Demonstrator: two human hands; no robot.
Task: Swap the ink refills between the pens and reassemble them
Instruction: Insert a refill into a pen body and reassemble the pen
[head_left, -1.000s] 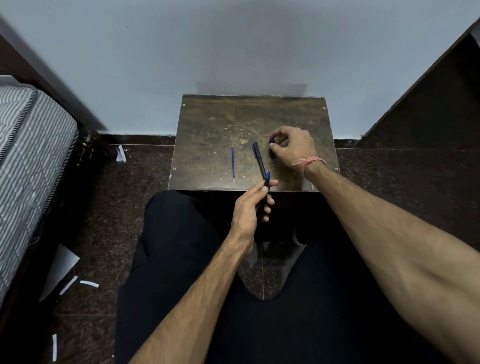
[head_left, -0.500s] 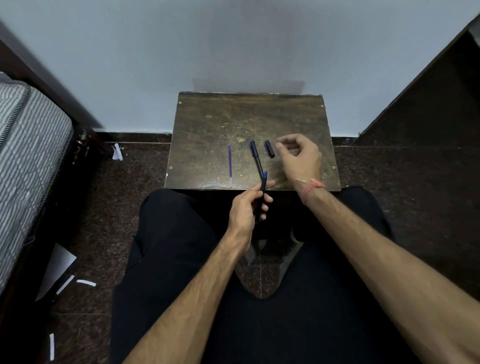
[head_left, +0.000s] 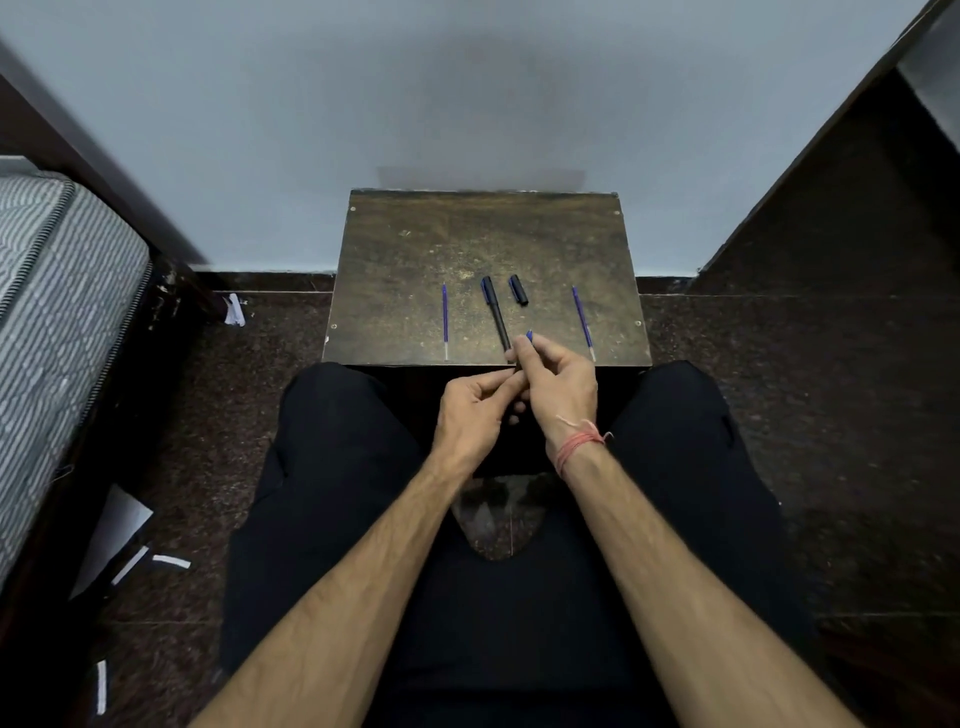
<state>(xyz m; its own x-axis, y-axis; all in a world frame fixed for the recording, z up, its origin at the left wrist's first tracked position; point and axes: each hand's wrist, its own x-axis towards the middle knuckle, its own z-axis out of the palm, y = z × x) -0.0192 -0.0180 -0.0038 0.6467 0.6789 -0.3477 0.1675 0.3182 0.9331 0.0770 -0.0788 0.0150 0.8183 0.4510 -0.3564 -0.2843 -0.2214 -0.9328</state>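
Observation:
On the small brown table (head_left: 488, 239) lie a blue ink refill (head_left: 445, 319) at the left, a dark capped pen (head_left: 495, 310) in the middle, a loose dark cap (head_left: 518, 289) beside it, and a second blue refill (head_left: 583, 321) at the right. Both hands meet at the table's near edge. My left hand (head_left: 475, 410) and my right hand (head_left: 558, 384) both grip a second dark pen body, mostly hidden by the fingers. Only its blue tip (head_left: 529, 335) shows above my right thumb.
A wall rises right behind the table. A striped mattress (head_left: 57, 312) on a dark bed frame stands at the left, with paper scraps (head_left: 156, 561) on the dark floor beside it. A dark panel (head_left: 852, 208) slants at the right. My legs in black trousers flank the table.
My right hand let go of the loose cap on the table and drew back to the pen body in my left hand. The second refill at the right has come into view.

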